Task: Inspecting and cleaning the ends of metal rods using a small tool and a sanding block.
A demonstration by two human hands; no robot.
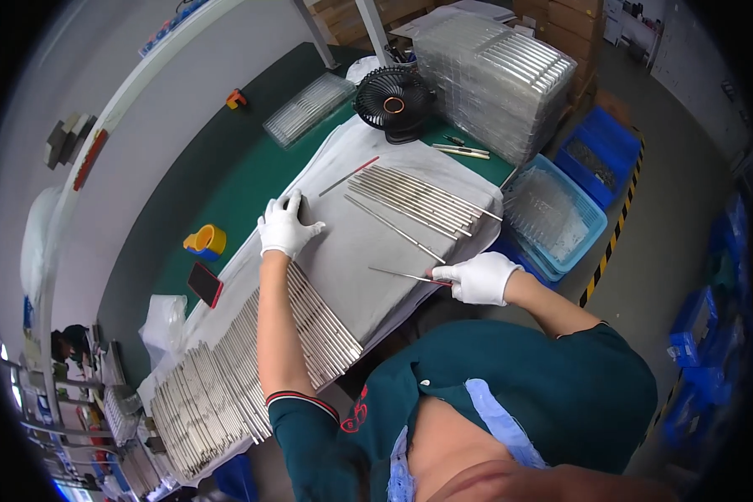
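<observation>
My left hand point(284, 227), in a white glove, lies on the grey cloth point(351, 238) with thumb and fingers spread. A small dark patch shows between its fingers; I cannot make out whether it is a thing or a shadow. In my right hand point(482, 278), also gloved, is a slim red-handled tool point(400, 274) that looks like a file, its grey end pointing left. One metal rod point(395, 228) lies apart beside a row of rods point(422, 199) at the far right. A larger row of rods point(251, 360) spreads under my left forearm.
A second red-and-grey slim tool point(349, 176) lies on the cloth. Beyond it stand a black fan point(394, 105) and stacked clear trays point(494, 84). A yellow tape roll point(209, 241) and a phone point(203, 284) sit at left. Blue baskets point(598, 222) stand off the table's right edge.
</observation>
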